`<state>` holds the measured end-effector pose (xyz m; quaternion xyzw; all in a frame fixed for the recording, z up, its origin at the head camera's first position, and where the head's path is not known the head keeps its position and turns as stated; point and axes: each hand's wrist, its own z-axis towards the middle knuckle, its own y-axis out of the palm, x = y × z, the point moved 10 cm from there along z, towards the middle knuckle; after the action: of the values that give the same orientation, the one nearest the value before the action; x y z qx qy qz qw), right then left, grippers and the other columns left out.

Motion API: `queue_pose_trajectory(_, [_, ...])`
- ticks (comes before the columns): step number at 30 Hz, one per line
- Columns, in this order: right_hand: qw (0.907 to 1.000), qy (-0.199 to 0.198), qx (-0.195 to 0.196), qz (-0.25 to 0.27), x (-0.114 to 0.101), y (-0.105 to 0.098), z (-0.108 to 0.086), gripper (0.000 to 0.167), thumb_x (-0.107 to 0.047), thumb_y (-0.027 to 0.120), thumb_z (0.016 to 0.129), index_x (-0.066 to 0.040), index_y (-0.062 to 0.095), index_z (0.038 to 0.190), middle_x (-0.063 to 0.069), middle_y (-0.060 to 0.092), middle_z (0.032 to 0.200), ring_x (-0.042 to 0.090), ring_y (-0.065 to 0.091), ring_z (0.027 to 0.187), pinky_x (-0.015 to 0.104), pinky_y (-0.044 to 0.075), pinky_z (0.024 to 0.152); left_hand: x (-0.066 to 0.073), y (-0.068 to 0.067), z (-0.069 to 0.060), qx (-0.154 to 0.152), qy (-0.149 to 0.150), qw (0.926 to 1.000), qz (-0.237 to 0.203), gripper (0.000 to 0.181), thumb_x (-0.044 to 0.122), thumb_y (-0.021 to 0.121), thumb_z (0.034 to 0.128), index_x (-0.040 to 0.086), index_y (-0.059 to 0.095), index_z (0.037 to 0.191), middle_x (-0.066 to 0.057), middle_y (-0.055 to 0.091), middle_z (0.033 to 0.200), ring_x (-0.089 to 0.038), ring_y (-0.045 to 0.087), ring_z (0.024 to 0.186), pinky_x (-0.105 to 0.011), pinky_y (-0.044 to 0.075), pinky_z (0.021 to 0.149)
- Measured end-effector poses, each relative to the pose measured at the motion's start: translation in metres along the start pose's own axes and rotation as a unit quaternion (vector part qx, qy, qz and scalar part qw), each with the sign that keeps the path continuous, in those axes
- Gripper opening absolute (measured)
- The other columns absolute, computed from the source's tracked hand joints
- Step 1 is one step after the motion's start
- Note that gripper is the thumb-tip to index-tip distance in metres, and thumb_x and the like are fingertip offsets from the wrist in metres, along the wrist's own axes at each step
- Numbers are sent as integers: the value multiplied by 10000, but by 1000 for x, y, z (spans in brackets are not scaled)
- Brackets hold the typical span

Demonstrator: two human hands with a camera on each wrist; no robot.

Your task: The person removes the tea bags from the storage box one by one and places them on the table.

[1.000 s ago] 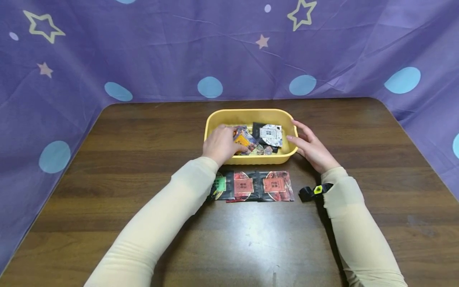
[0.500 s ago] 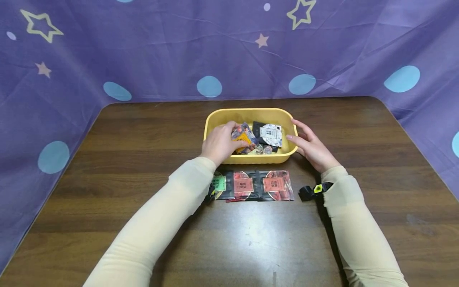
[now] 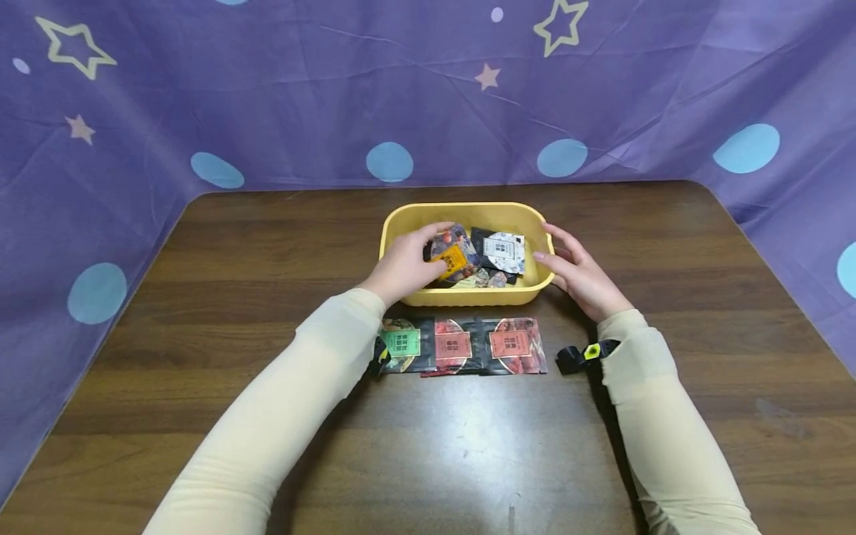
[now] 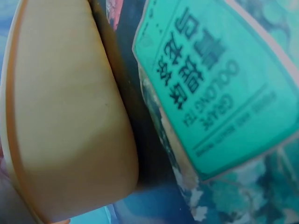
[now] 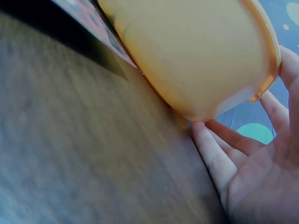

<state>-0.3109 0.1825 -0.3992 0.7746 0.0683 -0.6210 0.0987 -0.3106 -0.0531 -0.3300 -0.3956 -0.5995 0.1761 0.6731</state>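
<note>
My left hand (image 3: 406,261) reaches over the left side of a yellow plastic basin (image 3: 468,298). It pinches a tea sachet (image 3: 457,250) with an orange label between thumb and fingers; part of the sachet is covered by the hand. Beside it in the basin lie a white-and-black tea sachet (image 3: 503,251) and several smaller patterned packets (image 3: 483,279). My right hand (image 3: 584,279) holds the basin's right end, thumb over the rim. In the right wrist view, fingertips (image 5: 200,128) of that hand touch the basin's lower outside wall.
In front of the basin lie a green-labelled grape oolong tea sachet (image 3: 403,343) and two red-labelled sachets, one in the middle (image 3: 453,345) and one at the right (image 3: 511,345). The wooden table (image 3: 281,245) meets a purple curtain (image 3: 294,96) behind.
My left hand has shifted slightly left, and the orange-labelled sachet in it shows more of its face. More of the green-labelled sachet is uncovered. The right hand stays on the basin.
</note>
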Motion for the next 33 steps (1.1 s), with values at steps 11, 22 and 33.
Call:
queue_pose_trajectory(11, [10000, 19, 17, 29, 0, 0, -1, 673, -223, 588, 995, -282, 241, 1568, 224, 235, 1508, 186, 473, 1224, 160, 513, 903, -6, -8, -1, 183, 14, 9978, -640, 614, 24, 624, 873, 161, 490, 1456, -129, 622, 1287, -202, 587, 699, -305, 524, 605])
queue_pose_trajectory(22, [10000, 9, -7, 22, -1, 0, -1, 671, -223, 579, 999, -278, 233, 1571, 226, 229, 1513, 190, 468, 1238, 160, 511, 909, -12, -17, -3, 464, -181, 9885, -1427, 520, 126, 716, 913, 130, 545, 1403, -89, 597, 1393, -259, 585, 1257, -399, 498, 1012])
queue_pose_trajectory(33, [10000, -12, 13, -2, 0, 0, -1, 665, -226, 584, 998, -285, 248, 1568, 233, 240, 1507, 177, 481, 1211, 158, 512, 903, -20, -26, -8, 1118, -270, 9735, -1977, 405, 251, 765, 880, 143, 657, 1254, -93, 719, 1172, -188, 662, 989, -305, 541, 792])
